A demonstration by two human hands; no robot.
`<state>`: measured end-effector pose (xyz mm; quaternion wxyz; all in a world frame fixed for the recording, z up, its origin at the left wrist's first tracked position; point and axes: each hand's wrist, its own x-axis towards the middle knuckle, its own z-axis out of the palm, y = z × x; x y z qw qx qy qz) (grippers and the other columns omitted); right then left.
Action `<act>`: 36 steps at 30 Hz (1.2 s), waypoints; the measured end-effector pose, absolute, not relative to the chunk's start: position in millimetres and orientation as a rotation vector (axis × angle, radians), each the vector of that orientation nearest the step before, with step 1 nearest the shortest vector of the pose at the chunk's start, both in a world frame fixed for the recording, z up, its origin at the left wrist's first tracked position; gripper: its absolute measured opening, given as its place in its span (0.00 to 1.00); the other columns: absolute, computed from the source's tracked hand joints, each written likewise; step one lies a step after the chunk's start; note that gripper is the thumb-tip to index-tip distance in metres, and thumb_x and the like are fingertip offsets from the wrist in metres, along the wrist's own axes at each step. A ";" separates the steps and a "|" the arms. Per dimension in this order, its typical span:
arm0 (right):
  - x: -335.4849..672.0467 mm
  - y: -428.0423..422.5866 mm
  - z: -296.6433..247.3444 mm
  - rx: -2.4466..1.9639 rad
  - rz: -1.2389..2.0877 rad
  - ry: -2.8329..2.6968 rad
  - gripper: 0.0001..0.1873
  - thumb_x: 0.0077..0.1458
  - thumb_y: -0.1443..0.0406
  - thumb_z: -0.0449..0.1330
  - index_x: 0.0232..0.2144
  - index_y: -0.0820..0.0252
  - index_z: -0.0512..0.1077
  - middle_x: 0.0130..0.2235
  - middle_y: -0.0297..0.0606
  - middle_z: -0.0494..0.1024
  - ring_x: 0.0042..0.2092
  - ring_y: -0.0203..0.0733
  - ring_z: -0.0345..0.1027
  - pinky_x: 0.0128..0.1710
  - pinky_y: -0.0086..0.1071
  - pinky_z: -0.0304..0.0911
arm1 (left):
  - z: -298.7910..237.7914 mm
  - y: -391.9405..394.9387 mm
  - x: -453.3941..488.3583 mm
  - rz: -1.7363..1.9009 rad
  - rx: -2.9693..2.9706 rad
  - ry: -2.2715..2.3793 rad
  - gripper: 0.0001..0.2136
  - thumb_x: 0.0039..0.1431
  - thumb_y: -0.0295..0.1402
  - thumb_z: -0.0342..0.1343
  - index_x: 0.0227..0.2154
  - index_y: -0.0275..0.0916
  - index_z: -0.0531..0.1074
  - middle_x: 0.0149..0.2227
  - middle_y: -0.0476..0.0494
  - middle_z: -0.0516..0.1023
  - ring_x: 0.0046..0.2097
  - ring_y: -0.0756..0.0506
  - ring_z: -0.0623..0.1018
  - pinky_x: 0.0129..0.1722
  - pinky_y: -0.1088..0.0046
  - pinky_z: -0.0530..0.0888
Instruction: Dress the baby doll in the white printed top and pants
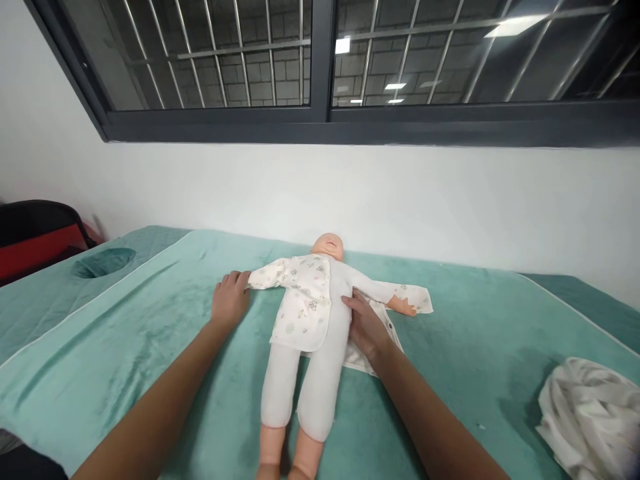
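A baby doll lies on its back, head toward the wall, with a white cloth body and bare lower legs. A white printed baby shirt covers one side of its chest. The shirt's other half lies open beneath the doll, and its second sleeve is only partly on, around the doll's hand. My left hand is closed at the cuff of the sleeve on the left, where the doll's hand is hidden. With thumb on the torso and fingers tucked out of sight, my right hand grips the doll's side.
A green padded bed cover runs under everything, with a round face hole at the left. Crumpled white cloth lies at the lower right. Behind stands a white wall below a barred window. A red and black object is at far left.
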<state>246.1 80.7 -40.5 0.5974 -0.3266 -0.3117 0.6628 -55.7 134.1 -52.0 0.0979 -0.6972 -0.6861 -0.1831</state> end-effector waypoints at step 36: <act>238.6 78.7 -39.7 -0.712 1.602 -0.861 0.20 0.52 0.62 0.63 0.48 0.49 0.69 0.50 0.33 0.76 0.48 0.42 0.71 0.41 0.32 0.68 | -17.9 90.5 67.0 -1.273 -2.648 -1.947 0.26 0.65 0.47 0.44 0.60 0.38 0.63 0.67 0.39 0.58 0.68 0.41 0.56 0.67 0.58 0.52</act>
